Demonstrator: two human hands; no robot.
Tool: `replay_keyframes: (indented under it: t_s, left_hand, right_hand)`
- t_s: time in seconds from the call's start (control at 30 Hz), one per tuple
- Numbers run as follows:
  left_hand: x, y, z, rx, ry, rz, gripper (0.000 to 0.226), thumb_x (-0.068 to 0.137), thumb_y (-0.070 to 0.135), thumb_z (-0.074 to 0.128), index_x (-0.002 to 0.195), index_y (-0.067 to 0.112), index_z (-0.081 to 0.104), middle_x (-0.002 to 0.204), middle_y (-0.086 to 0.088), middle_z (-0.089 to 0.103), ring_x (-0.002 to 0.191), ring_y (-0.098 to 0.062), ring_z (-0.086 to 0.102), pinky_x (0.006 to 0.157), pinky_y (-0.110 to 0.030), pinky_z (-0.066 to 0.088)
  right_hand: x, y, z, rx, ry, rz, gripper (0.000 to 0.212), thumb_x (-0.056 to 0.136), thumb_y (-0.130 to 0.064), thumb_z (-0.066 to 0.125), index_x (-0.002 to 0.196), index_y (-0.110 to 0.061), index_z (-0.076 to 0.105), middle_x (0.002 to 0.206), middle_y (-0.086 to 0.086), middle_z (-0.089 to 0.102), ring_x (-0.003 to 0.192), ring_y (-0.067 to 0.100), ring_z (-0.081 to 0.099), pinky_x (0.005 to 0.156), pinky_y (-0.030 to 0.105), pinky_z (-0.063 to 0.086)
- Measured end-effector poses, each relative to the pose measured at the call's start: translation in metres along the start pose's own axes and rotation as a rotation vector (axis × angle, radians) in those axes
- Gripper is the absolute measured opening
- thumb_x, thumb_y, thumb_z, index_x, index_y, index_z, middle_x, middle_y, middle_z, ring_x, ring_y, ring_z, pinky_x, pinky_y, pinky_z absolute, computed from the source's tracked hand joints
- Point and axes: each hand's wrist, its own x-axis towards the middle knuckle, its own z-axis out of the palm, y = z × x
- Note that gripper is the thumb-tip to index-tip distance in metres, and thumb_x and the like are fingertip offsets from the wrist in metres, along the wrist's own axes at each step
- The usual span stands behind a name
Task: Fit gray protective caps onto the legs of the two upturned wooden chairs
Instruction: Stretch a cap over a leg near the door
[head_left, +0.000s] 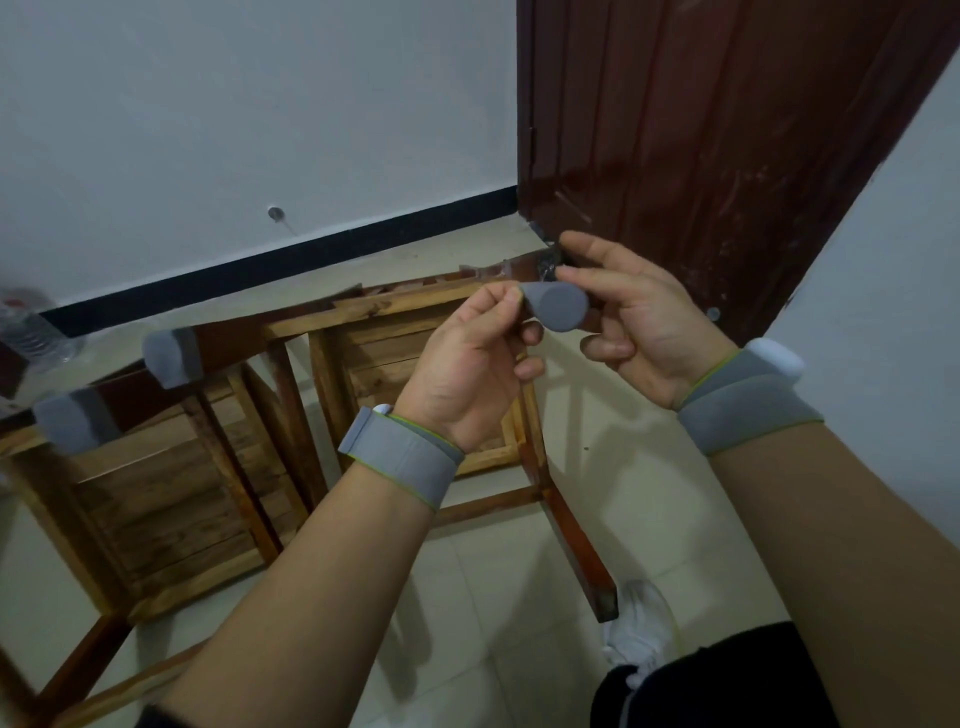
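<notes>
While both hands work up near the door, two chairs lie upside down on the pale floor, legs pointing up. At the far left a plastic bottle (31, 327) stands by the wall. Next to it, the left chair (156, 493) already has two gray caps on its legs — one cap (72, 418) low at the left, another cap (171, 358) just beside it and a bit higher.

Moving right, the second chair (395, 322) has a bare leg (576, 551) that sticks out toward a white shoe (644, 634). That leg has no cap yet.

The left hand (472, 364) pinches the edge of a gray cap (558, 306) between thumb and first finger. Its other fingers are curled in and hold nothing else. The right hand (628, 317) is closed around the chair leg just behind the cap, with the thumb up top. The cap sits on the tip of that leg, but I cannot tell if it is pushed all the way down.

This cap looks soft and bendy, and very light. Its rim folds where the fingers squeeze it. It probably stretches, so the best place to hold it is the rim — pull there and slide it down. Holding the leg firmly should stop the chair from wobbling. A brown door (701, 130) stands behind the hands.
</notes>
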Motion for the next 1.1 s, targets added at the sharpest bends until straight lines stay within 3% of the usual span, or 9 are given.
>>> replay_keyframes:
  t_s: [0.17, 0.4, 0.63, 0.83, 1.1]
  left_hand:
    - [0.001, -0.005, 0.0, 0.069, 0.026, -0.032, 0.027, 0.098, 0.017, 0.04, 0.12, 0.002, 0.048, 0.089, -0.006, 0.052, 0.067, -0.012, 0.044, 0.055, -0.023, 0.037]
    - [0.0, 0.004, 0.006, 0.285, 0.056, -0.115, 0.03, 0.101, 0.02, 0.038, 0.12, 0.0, 0.051, 0.088, -0.006, 0.045, 0.065, -0.013, 0.041, 0.057, -0.027, 0.043]
    - [0.003, 0.008, 0.009, 0.389, 0.03, -0.206, 0.037, 0.101, 0.021, 0.041, 0.128, -0.004, 0.047, 0.09, -0.005, 0.045, 0.068, -0.012, 0.044, 0.065, -0.032, 0.054]
    - [0.008, 0.015, 0.004, 0.484, -0.01, -0.238, 0.025, 0.101, 0.019, 0.041, 0.115, 0.007, 0.058, 0.093, -0.005, 0.046, 0.073, -0.013, 0.044, 0.071, -0.036, 0.056]
    - [0.022, 0.009, 0.007, 0.264, 0.107, -0.133, 0.027, 0.096, 0.025, 0.052, 0.114, 0.006, 0.06, 0.082, -0.004, 0.047, 0.063, -0.01, 0.038, 0.059, -0.026, 0.041]
  right_hand:
    - [0.001, 0.002, -0.001, -0.005, -0.015, -0.055, 0.024, 0.093, -0.012, 0.058, 0.115, -0.023, 0.053, 0.074, 0.0, 0.059, 0.052, 0.004, 0.051, 0.033, 0.016, 0.019]
    - [0.004, -0.001, 0.002, -0.12, -0.047, -0.217, 0.019, 0.095, -0.009, 0.054, 0.105, -0.022, 0.045, 0.063, -0.01, 0.052, 0.058, 0.001, 0.049, 0.04, 0.016, 0.027]
    - [0.008, 0.001, -0.005, -0.175, -0.055, -0.278, 0.017, 0.097, -0.007, 0.051, 0.102, -0.021, 0.042, 0.058, -0.01, 0.056, 0.05, -0.001, 0.05, 0.043, 0.013, 0.036]
    - [0.01, 0.003, -0.006, -0.185, -0.055, -0.284, 0.017, 0.097, -0.006, 0.05, 0.102, -0.02, 0.042, 0.056, -0.011, 0.056, 0.051, -0.001, 0.051, 0.047, 0.011, 0.038]
    - [0.015, 0.005, -0.013, -0.19, -0.029, -0.253, 0.018, 0.092, -0.02, 0.058, 0.103, -0.023, 0.044, 0.063, -0.013, 0.057, 0.064, 0.003, 0.048, 0.051, 0.017, 0.035]
